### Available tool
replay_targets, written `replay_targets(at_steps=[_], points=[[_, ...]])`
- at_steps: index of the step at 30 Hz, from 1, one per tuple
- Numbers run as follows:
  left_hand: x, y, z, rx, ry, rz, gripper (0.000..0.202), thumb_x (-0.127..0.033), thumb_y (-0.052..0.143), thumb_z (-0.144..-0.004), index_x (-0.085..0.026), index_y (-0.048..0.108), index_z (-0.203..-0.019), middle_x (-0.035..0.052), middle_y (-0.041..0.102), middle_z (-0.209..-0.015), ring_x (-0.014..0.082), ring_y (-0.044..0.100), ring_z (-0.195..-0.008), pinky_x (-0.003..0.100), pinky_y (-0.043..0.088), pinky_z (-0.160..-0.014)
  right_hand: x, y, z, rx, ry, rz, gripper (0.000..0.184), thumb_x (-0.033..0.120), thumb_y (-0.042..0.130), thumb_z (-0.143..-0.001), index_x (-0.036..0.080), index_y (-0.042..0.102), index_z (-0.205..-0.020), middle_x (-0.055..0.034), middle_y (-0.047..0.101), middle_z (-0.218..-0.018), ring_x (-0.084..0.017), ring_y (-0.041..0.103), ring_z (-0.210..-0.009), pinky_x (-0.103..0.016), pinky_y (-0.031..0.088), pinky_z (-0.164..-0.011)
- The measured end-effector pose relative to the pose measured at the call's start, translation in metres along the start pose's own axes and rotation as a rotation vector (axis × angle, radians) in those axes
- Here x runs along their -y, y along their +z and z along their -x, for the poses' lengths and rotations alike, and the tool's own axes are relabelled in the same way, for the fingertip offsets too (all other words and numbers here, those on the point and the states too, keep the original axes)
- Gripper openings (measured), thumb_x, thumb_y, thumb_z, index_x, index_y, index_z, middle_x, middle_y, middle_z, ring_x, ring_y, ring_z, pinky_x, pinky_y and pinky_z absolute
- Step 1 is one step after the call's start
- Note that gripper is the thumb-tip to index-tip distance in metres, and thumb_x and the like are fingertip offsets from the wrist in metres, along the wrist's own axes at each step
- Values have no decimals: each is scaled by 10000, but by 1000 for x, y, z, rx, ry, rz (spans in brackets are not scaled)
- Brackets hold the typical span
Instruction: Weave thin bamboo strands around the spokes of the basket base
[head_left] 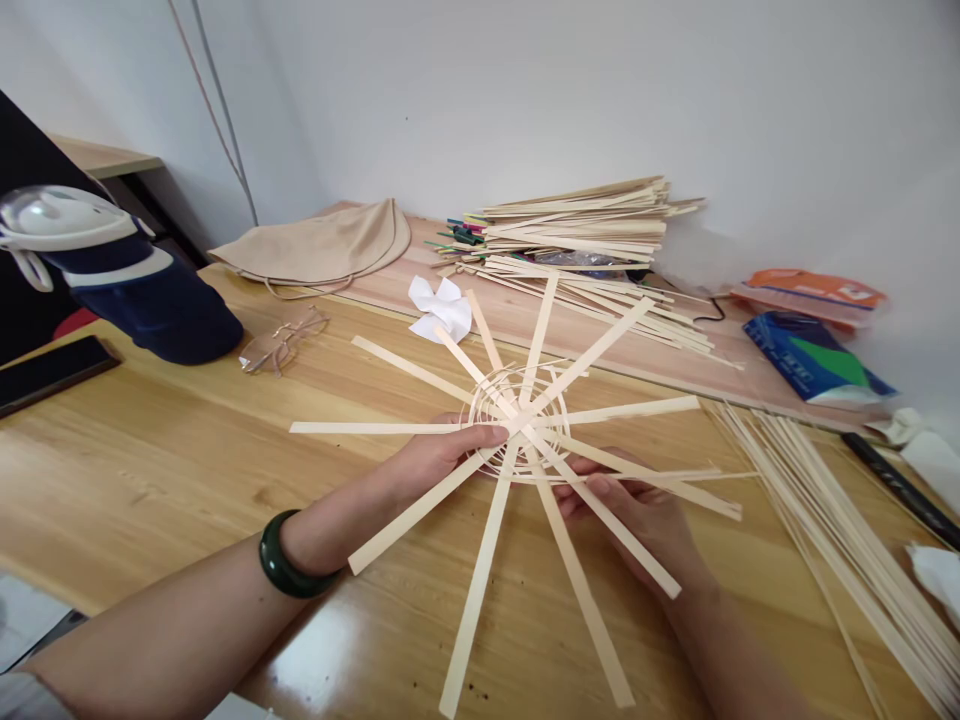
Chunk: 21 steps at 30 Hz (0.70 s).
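Observation:
A round woven piece of pale bamboo strips (525, 420) is held up over the table, its flat spokes fanning out from a crossed centre. Thin strips circle the spokes in loose rings. My left hand (450, 455) grips it from the left, thumb pressed near the centre and the other fingers hidden beneath. At the lower right of the rings, my right hand (622, 500) pinches a thin bamboo weaving strip (705, 475) whose loose end points right. Part of the right fingers lies behind the spokes. A dark green bangle (281, 560) circles my left wrist.
Loose thin strips (840, 540) lie on the right, and a larger pile of bamboo strips (577, 230) rests at the back. Glasses (281, 340), a blue bottle (150, 290), a phone (52, 370), a beige cloth bag (322, 245), white paper (442, 305) and a blue-green packet (814, 355) surround the work.

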<state>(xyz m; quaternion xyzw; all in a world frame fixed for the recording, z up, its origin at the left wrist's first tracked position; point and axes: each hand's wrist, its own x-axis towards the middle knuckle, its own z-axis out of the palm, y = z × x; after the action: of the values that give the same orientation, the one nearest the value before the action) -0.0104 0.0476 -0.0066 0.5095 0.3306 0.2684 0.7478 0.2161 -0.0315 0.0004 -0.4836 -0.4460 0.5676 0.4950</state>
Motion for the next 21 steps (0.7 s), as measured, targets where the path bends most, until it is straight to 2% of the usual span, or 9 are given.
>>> replay_targets(at_steps=[3, 8, 10, 12, 14, 16, 19, 21], points=[[-3, 5, 4, -16, -47, -16, 369, -460, 663, -867, -159, 750, -1063, 79, 738, -1122, 254, 668, -1027, 356, 490, -968, 3, 5, 3, -127, -76, 148, 179, 425, 746, -810, 253, 762, -857, -8, 746, -718, -181, 705, -665, -312, 613, -685], [-9, 16, 11, 0, -119, -71, 391, -491, 640, -876, -184, 746, -1094, 63, 722, -1180, 269, 643, -1112, 362, 490, -983, 0, 3, 1, -95, -183, 231, 207, 455, 735, -806, 254, 770, -774, -26, 752, -723, -214, 704, -655, -341, 600, -647], [-10, 16, 11, -11, -87, -95, 379, -483, 617, -897, -191, 746, -1100, 58, 722, -1183, 262, 642, -1115, 360, 475, -1004, -3, 3, -1, -114, -155, 214, 231, 477, 730, -805, 256, 764, -747, -31, 749, -713, -218, 695, -638, -352, 600, -632], [-9, 14, 10, -3, 6, -138, 349, -456, 600, -917, -204, 742, -1112, 48, 720, -1189, 249, 636, -1125, 346, 447, -1038, -5, 2, -3, -134, -99, 171, 266, 510, 721, -804, 255, 766, -743, -36, 742, -704, -216, 680, -619, -364, 604, -626], [-6, 11, 9, 35, 96, -178, 329, -431, 603, -922, -215, 735, -1132, 39, 715, -1202, 241, 632, -1133, 331, 428, -1056, -7, 1, -4, -103, -52, 89, 298, 547, 726, -783, 254, 774, -761, -43, 742, -714, -219, 672, -620, -379, 608, -625], [-2, 8, 7, 67, 126, -179, 336, -425, 606, -924, -219, 721, -1163, 38, 706, -1223, 241, 623, -1153, 324, 426, -1055, -7, -2, -4, -29, -23, 1, 331, 569, 723, -773, 249, 786, -826, -58, 756, -781, -232, 683, -674, -392, 610, -647], [2, 7, 6, 42, 88, -115, 373, -448, 551, -958, -207, 705, -1197, 45, 696, -1240, 243, 585, -1224, 326, 410, -1073, -6, -6, -3, 87, 2, -80, 345, 541, 695, -809, 245, 785, -960, -82, 767, -925, -245, 699, -792, -392, 602, -705], [3, 7, 4, -2, 60, -71, 389, -463, 521, -972, -195, 712, -1181, 50, 702, -1226, 241, 582, -1226, 331, 394, -1091, -5, -8, -2, 116, 11, -101, 327, 504, 693, -823, 249, 775, -1011, -81, 764, -974, -243, 700, -839, -384, 595, -742]])
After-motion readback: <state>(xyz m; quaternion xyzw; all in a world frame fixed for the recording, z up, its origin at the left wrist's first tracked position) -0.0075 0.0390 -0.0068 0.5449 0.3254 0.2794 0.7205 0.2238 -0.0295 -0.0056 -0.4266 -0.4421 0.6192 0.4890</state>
